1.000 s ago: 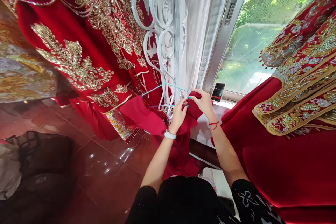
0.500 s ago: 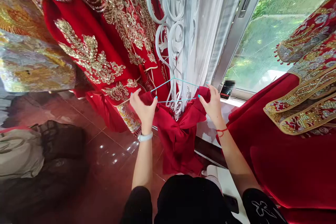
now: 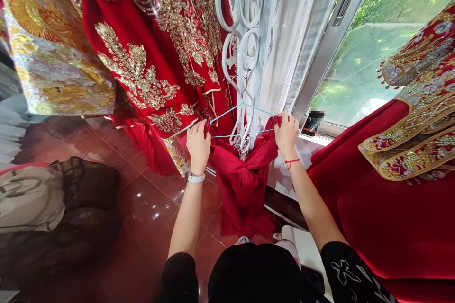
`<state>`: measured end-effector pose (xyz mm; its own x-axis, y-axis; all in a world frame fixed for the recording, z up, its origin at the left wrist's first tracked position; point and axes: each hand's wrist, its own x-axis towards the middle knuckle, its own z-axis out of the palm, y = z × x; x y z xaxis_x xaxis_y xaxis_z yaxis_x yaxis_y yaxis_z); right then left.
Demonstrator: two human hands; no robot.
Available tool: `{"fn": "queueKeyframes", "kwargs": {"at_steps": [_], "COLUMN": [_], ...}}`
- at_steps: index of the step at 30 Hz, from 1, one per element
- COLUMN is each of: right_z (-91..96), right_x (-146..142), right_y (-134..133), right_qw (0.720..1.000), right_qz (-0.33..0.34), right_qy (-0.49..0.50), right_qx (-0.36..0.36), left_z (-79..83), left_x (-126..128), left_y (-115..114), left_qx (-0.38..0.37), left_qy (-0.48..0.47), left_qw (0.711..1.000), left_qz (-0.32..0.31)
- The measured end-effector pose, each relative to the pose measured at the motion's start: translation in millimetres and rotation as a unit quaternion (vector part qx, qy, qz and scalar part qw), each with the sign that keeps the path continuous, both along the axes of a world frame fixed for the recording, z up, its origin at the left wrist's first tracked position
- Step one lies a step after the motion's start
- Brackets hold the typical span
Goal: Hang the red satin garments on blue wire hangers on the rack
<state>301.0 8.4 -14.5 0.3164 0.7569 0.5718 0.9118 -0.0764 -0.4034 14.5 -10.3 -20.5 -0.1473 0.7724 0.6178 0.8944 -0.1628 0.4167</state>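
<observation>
A plain red dress [image 3: 245, 180] with a gathered knot at its neckline hangs in front of me on a thin light-blue hanger [image 3: 227, 114]. My left hand [image 3: 198, 147] is closed round the dress's left shoulder at that end of the hanger. At the opposite end, my right hand [image 3: 287, 133] grips the bunched fabric of the other shoulder. The hanger's lower bar stretches between both hands, and its hook is up against white scrollwork. Fabric inside my fingers is mostly hidden.
The white metal scrollwork stand [image 3: 249, 52] rises behind the dress. Red gowns with gold embroidery [image 3: 142, 75] hang at left, and another embroidered garment [image 3: 401, 151] at right. A phone [image 3: 313, 123] stands on the windowsill. Bags [image 3: 31, 199] lie at lower left; a white stool [image 3: 309, 251] is beside me.
Both hands have gone from fingers spread at the shoulders to closed grips, bunching the shoulder fabric at the hanger's ends. The view has shifted slightly left.
</observation>
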Motion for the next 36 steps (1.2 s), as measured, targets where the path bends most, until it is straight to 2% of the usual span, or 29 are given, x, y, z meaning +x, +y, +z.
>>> {"fn": "queueKeyframes", "kwargs": {"at_steps": [7,11,14,16,20,22,25,30,33,36], "right_z": [15.7,30.5,38.0,36.5,14.4,-2.2,-27.3,-65.4,-84.2,-95.0], "right_x": [-8.0,2.0,24.6,43.0,69.1,73.6,74.6,73.3,73.0,76.1], "right_y": [12.9,27.3,33.7,33.3,26.9,23.5,16.3,-4.1,-13.3,-16.0], "right_qw": [0.995,0.995,0.996,0.994,0.978,0.961,0.944,0.934,0.933,0.945], "right_qz": [-0.034,-0.011,0.002,-0.005,0.046,0.069,0.035,0.003,0.006,0.035], "right_qy": [-0.055,-0.017,0.044,0.1,0.199,0.25,0.3,0.333,0.347,0.32], "right_qx": [-0.078,-0.097,-0.079,-0.053,0.037,0.096,0.135,0.125,0.089,0.049], "left_z": [9.3,21.3,25.4,22.6,6.3,-3.1,-14.8,-37.3,-55.4,-69.3], "left_x": [10.1,0.3,-19.2,-34.1,-52.1,-52.7,-48.6,-40.8,-35.3,-31.1], "left_y": [-1.4,0.1,11.3,20.8,28.2,23.7,12.5,-4.0,-13.1,-21.2], "left_qx": [-0.041,-0.089,-0.054,-0.004,0.073,0.107,0.145,0.133,0.091,0.075], "left_qy": [0.064,0.071,-0.005,-0.108,-0.31,-0.35,-0.361,-0.338,-0.331,-0.316], "left_qw": [0.996,0.992,0.997,0.994,0.948,0.93,0.921,0.931,0.939,0.946], "left_qz": [0.045,0.058,0.046,0.021,-0.026,-0.012,0.011,0.036,0.025,0.021]}}
